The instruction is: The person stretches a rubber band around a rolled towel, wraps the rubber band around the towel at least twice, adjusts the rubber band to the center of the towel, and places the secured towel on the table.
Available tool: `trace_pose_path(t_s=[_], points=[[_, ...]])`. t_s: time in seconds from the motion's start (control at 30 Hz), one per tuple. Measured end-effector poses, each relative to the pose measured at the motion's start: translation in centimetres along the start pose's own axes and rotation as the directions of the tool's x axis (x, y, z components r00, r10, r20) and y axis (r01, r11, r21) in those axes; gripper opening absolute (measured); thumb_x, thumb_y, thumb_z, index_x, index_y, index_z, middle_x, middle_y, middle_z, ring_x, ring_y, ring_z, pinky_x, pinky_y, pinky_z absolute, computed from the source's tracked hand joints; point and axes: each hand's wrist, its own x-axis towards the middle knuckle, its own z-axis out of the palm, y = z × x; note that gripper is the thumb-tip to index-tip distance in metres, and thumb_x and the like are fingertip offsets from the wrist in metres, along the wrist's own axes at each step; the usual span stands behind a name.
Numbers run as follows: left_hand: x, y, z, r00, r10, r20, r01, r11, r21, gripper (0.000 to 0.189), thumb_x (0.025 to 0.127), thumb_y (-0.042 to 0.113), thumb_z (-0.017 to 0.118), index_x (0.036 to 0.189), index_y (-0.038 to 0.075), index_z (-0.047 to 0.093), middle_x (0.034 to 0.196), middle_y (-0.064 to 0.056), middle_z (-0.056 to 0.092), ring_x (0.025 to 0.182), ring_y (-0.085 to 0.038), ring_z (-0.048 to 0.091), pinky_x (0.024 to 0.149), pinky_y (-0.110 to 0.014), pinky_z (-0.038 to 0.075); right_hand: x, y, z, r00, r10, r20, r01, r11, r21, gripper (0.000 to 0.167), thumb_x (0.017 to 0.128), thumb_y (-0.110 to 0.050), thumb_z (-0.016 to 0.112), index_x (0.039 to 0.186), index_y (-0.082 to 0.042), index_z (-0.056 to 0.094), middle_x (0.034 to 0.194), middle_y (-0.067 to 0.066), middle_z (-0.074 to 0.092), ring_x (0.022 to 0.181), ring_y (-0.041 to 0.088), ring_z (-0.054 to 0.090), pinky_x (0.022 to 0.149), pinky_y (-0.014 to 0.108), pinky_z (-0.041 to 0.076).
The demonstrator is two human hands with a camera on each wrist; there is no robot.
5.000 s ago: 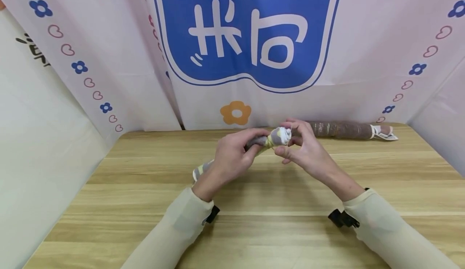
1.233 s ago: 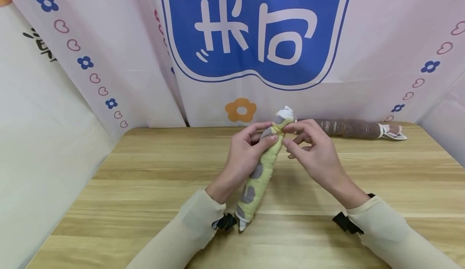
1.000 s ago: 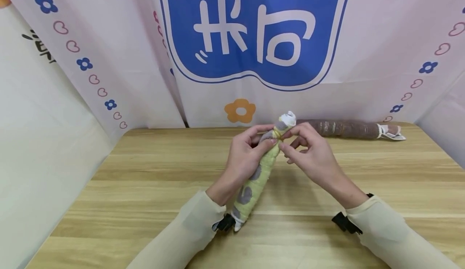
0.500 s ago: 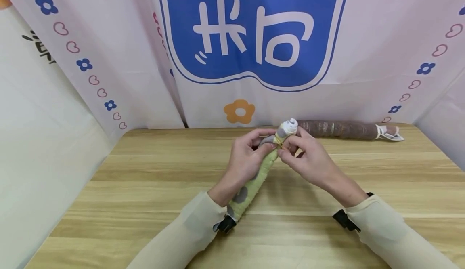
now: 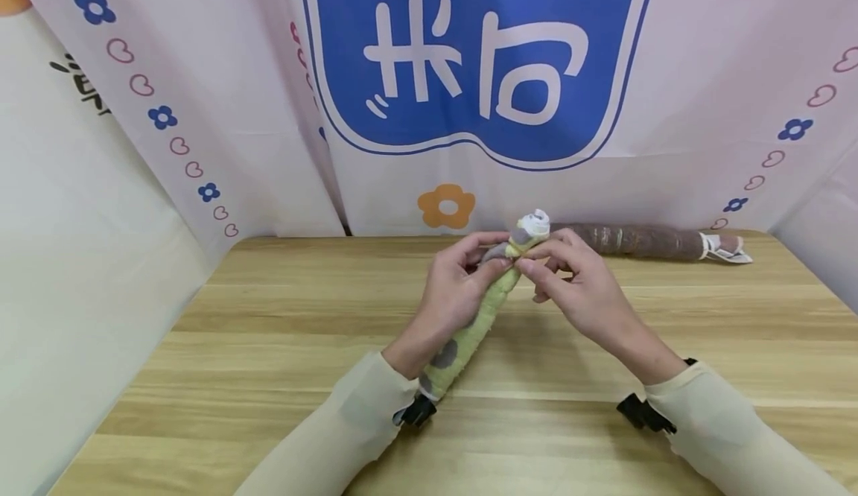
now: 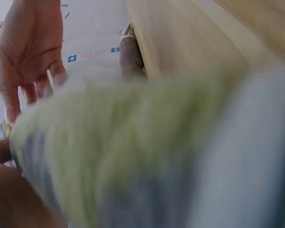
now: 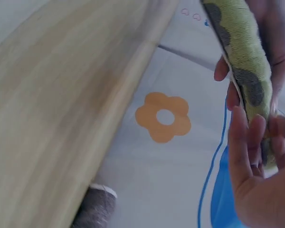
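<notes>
A tightly rolled towel (image 5: 472,328), yellow-green with grey spots, slants up from beside the left wrist to a white twisted tip. My left hand (image 5: 450,284) grips it below the tip, thumb across the near side. Around the neck of the roll sits a thin yellow rubber band (image 5: 515,250), partly covered by fingers. My right hand (image 5: 578,272) pinches at this band with thumb and index finger. In the right wrist view the towel (image 7: 249,57) runs down into both hands. Blurred and close, the towel (image 6: 109,142) fills much of the left wrist view.
Behind the right hand, a brown roll (image 5: 646,243) with a white-edged end lies along the back of the wooden table (image 5: 268,332). A printed white cloth (image 5: 375,198) hangs as a wall right behind the table edge.
Over five seconds the towel has swung so its lower end points toward me. In the last half second the right fingers have shifted at the band, whose loose strands no longer show.
</notes>
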Motion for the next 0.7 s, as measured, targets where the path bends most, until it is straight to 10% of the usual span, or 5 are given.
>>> trace_pose_path(t_s=[0.27,0.53,0.7], points=[[0.3,0.3,-1.0,0.983,0.028,0.181,-0.022,0.999,-0.034,0.035,0.104,0.013,0.069,0.138,0.007,0.069,0.126,-0.005,0.075,0.103,-0.018,0.072,0.085,-0.034,0.061,0.1,-0.7,-0.9,0.997,-0.035,-0.076,0.027,0.994,-0.102,0.008,0.105,-0.009,0.068,0.107,-0.003,0.073,0.106,0.009,0.056,0.062,0.019,0.061,0.058,0.029,0.057],[0.5,-0.4,-1.3,0.989,0.042,0.141,-0.019,0.987,-0.157,0.022,0.102,0.002,0.071,0.122,-0.004,0.074,0.112,-0.013,0.078,0.096,-0.019,0.075,0.084,-0.039,0.063,0.1,-1.5,-1.0,0.991,0.129,0.021,-0.127,0.989,-0.069,0.024,0.099,-0.029,0.079,0.101,-0.007,0.068,0.113,0.008,0.058,0.065,0.024,0.066,0.056,0.032,0.051],[0.7,-0.4,-1.4,0.991,-0.034,0.132,0.053,0.988,-0.142,0.025,0.101,0.011,0.072,0.124,0.001,0.071,0.106,-0.012,0.079,0.091,-0.018,0.075,0.081,-0.039,0.063,0.0,-1.2,-0.8,0.994,0.101,0.041,-0.099,0.995,-0.029,0.018,0.096,-0.013,0.082,0.103,-0.006,0.067,0.112,0.009,0.059,0.065,0.022,0.067,0.053,0.031,0.052]])
